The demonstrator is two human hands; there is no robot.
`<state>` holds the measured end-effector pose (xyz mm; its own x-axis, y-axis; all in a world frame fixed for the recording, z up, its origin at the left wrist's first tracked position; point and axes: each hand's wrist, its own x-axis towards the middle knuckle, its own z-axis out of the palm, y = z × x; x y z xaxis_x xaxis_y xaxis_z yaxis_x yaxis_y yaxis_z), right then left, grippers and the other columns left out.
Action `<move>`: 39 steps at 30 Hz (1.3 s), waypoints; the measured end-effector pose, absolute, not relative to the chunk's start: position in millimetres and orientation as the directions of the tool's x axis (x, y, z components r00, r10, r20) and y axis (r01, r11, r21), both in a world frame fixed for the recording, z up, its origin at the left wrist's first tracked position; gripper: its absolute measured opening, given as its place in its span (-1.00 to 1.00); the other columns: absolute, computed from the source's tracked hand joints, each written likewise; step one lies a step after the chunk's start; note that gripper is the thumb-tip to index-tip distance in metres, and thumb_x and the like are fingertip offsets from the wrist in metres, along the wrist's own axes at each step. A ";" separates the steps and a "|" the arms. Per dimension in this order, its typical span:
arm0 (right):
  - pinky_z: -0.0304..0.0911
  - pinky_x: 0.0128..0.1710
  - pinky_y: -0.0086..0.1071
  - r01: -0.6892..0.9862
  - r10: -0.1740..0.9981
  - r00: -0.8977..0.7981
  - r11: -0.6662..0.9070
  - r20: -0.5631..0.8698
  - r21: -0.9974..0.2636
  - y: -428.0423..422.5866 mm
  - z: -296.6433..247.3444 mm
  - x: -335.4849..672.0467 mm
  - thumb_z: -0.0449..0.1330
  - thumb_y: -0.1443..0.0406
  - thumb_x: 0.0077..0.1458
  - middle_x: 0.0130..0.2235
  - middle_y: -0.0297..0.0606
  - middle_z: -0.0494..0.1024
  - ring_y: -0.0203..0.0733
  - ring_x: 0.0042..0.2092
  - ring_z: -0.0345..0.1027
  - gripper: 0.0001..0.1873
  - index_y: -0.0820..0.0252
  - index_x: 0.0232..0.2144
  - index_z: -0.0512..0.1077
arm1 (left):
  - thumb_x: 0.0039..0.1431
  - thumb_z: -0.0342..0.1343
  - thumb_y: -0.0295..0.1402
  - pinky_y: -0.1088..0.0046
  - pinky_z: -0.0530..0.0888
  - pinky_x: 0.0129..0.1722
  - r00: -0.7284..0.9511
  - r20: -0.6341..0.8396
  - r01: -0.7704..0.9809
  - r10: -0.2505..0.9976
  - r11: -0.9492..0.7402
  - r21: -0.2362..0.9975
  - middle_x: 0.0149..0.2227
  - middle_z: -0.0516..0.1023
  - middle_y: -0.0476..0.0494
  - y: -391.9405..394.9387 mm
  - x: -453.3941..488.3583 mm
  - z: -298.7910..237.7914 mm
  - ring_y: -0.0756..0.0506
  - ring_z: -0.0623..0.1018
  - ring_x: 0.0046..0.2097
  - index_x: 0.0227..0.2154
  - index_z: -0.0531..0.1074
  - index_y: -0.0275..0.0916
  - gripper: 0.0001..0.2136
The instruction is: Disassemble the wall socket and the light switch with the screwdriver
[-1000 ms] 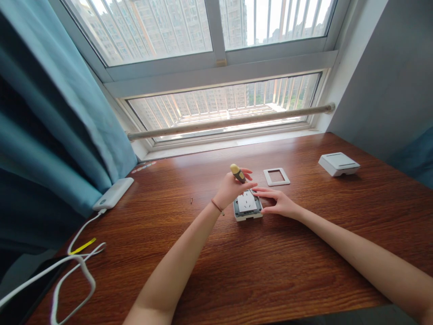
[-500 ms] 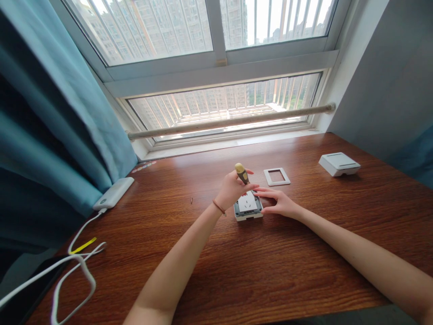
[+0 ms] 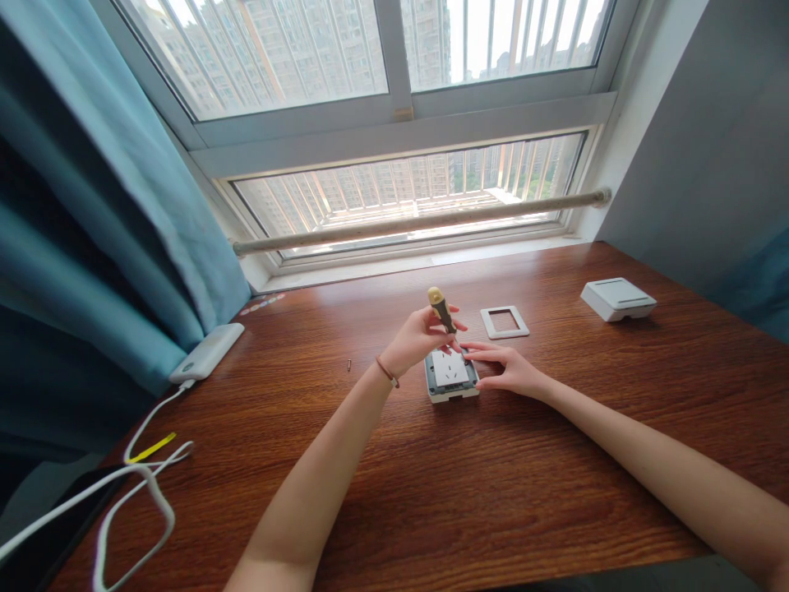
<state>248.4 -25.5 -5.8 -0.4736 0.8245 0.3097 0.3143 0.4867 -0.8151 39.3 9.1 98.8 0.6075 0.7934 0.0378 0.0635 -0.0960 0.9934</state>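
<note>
L hand (image 3: 422, 339) was clamped on a yellow-and-dark-handled screwdriver (image 3: 442, 309) over the white-and-grey, squarish plastic socket (image 3: 452, 376); R hand (image 3: 513, 372), thumb & fingers apart, touched its edge.

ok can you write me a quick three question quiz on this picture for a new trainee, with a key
1. What is in the left hand?
a) a pair of scissors
b) a screwdriver
c) a paintbrush

2. True or false: the white frame lies apart from the wall socket.

3. Fill in: in this view, the small screw lies on the table to the ____ of the socket.

Key: 1 b; 2 true; 3 left
</note>
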 end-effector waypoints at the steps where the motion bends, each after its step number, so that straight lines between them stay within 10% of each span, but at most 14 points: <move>1: 0.00 0.15 -0.08 0.311 0.823 -0.474 0.488 0.311 -0.816 -25.5 -5.7 248.3 0.33 0.16 -0.16 0.14 -0.18 0.28 0.03 0.15 0.13 -0.44 0.03 -0.03 0.40 | -0.09 0.19 -0.44 0.47 0.43 -0.46 0.584 0.039 0.090 0.811 -0.112 0.990 -0.26 0.49 -0.24 9.4 40.1 97.2 0.03 0.49 -0.47 -0.15 0.32 -0.37 -0.63; 13: -0.01 0.17 -0.07 0.245 0.849 -0.439 0.428 0.294 -0.870 -27.1 -3.8 247.3 0.33 0.16 -0.16 0.14 -0.17 0.28 0.01 0.17 0.10 -0.40 0.06 -0.01 0.37 | -0.11 0.21 -0.23 0.57 0.26 -0.63 0.426 0.167 0.216 0.889 -0.279 0.936 -0.58 0.36 0.01 5.8 42.2 97.8 0.09 0.33 -0.61 -0.53 0.38 -0.34 -0.76; 23: 0.26 -0.40 -0.37 0.390 0.925 -0.243 0.368 0.291 -0.844 -17.4 -4.2 241.8 0.22 0.15 -0.04 -0.35 -0.23 0.52 -0.23 -0.37 0.35 -0.78 0.18 -0.44 0.54 | -0.09 0.05 -0.43 0.58 0.10 -0.72 0.404 -0.262 0.333 0.876 0.125 0.935 -0.61 0.50 -0.16 22.7 41.2 78.7 0.15 0.13 -0.72 -0.65 0.28 -0.34 -0.87; 39: 0.22 -0.39 -0.37 0.468 0.851 -0.361 0.518 0.380 -0.716 -7.8 0.3 230.6 0.19 0.26 0.00 -0.40 -0.26 0.45 -0.25 -0.40 0.28 -0.87 0.16 -0.49 0.51 | -0.15 0.06 -0.44 0.60 0.08 -0.72 0.456 -0.407 0.301 0.791 0.294 0.907 -0.62 0.50 -0.18 30.9 45.6 52.2 0.12 0.20 -0.69 -0.65 0.21 -0.29 -0.88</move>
